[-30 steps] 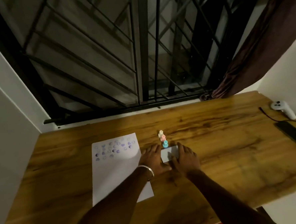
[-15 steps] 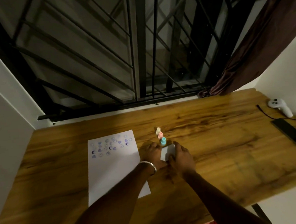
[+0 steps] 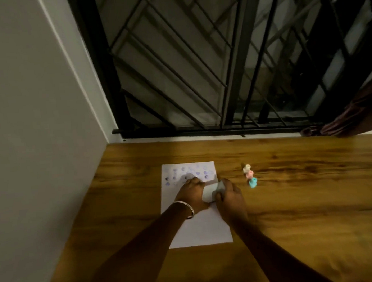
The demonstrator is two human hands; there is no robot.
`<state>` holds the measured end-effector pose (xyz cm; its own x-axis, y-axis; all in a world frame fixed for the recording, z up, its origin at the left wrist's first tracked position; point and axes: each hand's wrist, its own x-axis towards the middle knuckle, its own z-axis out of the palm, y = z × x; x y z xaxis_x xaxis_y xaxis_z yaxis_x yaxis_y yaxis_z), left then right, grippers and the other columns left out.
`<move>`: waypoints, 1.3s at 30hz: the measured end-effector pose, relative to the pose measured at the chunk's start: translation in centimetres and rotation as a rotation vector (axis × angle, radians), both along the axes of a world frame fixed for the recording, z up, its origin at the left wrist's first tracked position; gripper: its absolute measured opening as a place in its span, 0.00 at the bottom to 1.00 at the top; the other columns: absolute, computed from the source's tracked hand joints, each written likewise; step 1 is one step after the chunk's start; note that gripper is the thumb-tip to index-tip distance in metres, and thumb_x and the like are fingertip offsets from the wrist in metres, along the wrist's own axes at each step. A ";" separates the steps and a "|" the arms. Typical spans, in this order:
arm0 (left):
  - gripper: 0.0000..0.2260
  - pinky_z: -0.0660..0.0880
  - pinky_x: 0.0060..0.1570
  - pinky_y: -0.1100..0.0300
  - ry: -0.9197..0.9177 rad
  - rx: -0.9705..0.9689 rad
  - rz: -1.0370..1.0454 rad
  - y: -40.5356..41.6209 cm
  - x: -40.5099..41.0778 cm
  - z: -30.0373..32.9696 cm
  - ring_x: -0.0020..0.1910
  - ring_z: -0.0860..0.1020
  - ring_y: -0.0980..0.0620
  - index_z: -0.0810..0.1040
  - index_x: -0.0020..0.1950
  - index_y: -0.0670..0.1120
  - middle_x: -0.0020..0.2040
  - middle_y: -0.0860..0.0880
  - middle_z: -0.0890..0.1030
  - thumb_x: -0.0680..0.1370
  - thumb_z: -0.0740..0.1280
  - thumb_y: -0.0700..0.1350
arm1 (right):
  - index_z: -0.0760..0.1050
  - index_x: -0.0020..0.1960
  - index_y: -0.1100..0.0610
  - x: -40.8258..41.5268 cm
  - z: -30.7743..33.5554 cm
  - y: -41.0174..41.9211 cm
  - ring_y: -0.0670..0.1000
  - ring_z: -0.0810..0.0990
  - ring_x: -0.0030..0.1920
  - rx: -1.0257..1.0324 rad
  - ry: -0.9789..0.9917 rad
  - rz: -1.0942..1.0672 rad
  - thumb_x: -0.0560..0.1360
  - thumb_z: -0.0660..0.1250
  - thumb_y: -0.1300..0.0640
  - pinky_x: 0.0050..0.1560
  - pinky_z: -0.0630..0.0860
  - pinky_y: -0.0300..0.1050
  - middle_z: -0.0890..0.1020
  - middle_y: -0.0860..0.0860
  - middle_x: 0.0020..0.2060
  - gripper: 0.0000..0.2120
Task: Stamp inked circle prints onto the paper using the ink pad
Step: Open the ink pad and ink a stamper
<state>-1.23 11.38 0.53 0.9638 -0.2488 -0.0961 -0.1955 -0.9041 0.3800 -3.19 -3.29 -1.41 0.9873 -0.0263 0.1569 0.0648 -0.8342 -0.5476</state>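
Observation:
A white sheet of paper (image 3: 199, 229) lies on the wooden table (image 3: 304, 199), with several purple circle prints across its top. Both hands hold a small pale box, the ink pad (image 3: 212, 191), just above the paper's right half. My left hand (image 3: 189, 194), with a bangle at the wrist, grips its left side. My right hand (image 3: 229, 196) grips its right side, fingers curled over the far corner. Three small stamps stand in a row to the right: cream (image 3: 246, 168), pink (image 3: 249, 174) and blue (image 3: 253, 182). Whether the box's lid is on is unclear.
A white wall (image 3: 38, 128) borders the table on the left. A black barred window grille (image 3: 220, 73) runs along the far edge. A dark curtain (image 3: 353, 113) hangs at the far right.
Both hands have carried the ink pad left, from the bare wood beside the stamps to over the paper. The camera has swung left, so the wall fills the left side.

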 end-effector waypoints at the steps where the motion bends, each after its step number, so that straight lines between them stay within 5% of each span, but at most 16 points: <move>1: 0.32 0.64 0.69 0.50 -0.009 -0.002 0.033 1.3 -0.3 0.0 0.66 0.70 0.45 0.71 0.67 0.50 0.65 0.45 0.75 0.67 0.69 0.61 | 0.65 0.68 0.59 0.0 0.0 1.3 0.57 0.76 0.57 -0.023 -0.020 0.037 0.78 0.56 0.52 0.55 0.77 0.50 0.76 0.60 0.60 0.21; 5: 0.34 0.64 0.68 0.51 -0.023 0.034 0.113 6.2 -1.7 -0.1 0.64 0.71 0.45 0.69 0.69 0.54 0.61 0.47 0.78 0.65 0.69 0.65 | 0.68 0.66 0.60 -0.2 -0.1 6.3 0.56 0.78 0.50 0.031 -0.062 0.170 0.77 0.57 0.51 0.47 0.75 0.43 0.80 0.59 0.53 0.21; 8: 0.31 0.67 0.67 0.52 0.049 -0.016 0.223 9.9 -3.0 -0.1 0.66 0.70 0.44 0.70 0.69 0.52 0.66 0.46 0.74 0.69 0.70 0.60 | 0.66 0.67 0.61 -0.6 -0.1 10.0 0.56 0.77 0.53 0.075 -0.054 0.251 0.77 0.62 0.55 0.52 0.75 0.45 0.79 0.59 0.55 0.21; 13: 0.29 0.56 0.73 0.57 0.148 -0.092 0.322 15.6 -5.5 0.2 0.70 0.67 0.46 0.67 0.72 0.49 0.71 0.47 0.71 0.74 0.65 0.58 | 0.63 0.71 0.60 -1.4 0.1 15.3 0.59 0.72 0.63 0.133 0.012 0.380 0.77 0.62 0.55 0.63 0.70 0.52 0.74 0.60 0.64 0.24; 18: 0.29 0.58 0.74 0.53 0.111 -0.032 0.394 20.0 -7.5 0.0 0.71 0.67 0.47 0.66 0.72 0.50 0.72 0.48 0.70 0.74 0.66 0.58 | 0.62 0.71 0.56 -2.3 -0.4 19.7 0.58 0.71 0.66 0.136 0.126 0.436 0.78 0.61 0.52 0.66 0.69 0.52 0.72 0.58 0.67 0.24; 27: 0.33 0.47 0.75 0.58 0.109 0.034 0.404 23.4 -9.5 -1.0 0.76 0.58 0.48 0.58 0.76 0.45 0.77 0.45 0.61 0.76 0.64 0.56 | 0.57 0.73 0.56 -3.5 -1.1 22.4 0.58 0.65 0.70 0.160 0.231 0.544 0.78 0.62 0.56 0.70 0.64 0.53 0.67 0.58 0.71 0.26; 33: 0.36 0.63 0.72 0.52 0.186 0.078 0.389 23.9 -9.0 -0.1 0.70 0.68 0.44 0.68 0.72 0.48 0.71 0.44 0.71 0.68 0.73 0.59 | 0.57 0.74 0.53 -2.8 -1.3 21.4 0.57 0.68 0.68 0.103 0.247 0.598 0.79 0.60 0.52 0.67 0.68 0.51 0.68 0.56 0.70 0.25; 39: 0.25 0.66 0.66 0.56 0.171 0.068 0.355 25.2 -8.0 1.1 0.69 0.70 0.47 0.76 0.65 0.51 0.68 0.47 0.74 0.71 0.69 0.60 | 0.64 0.70 0.52 -2.0 -0.5 21.0 0.54 0.72 0.65 0.162 0.188 0.615 0.80 0.57 0.49 0.65 0.69 0.47 0.73 0.54 0.66 0.19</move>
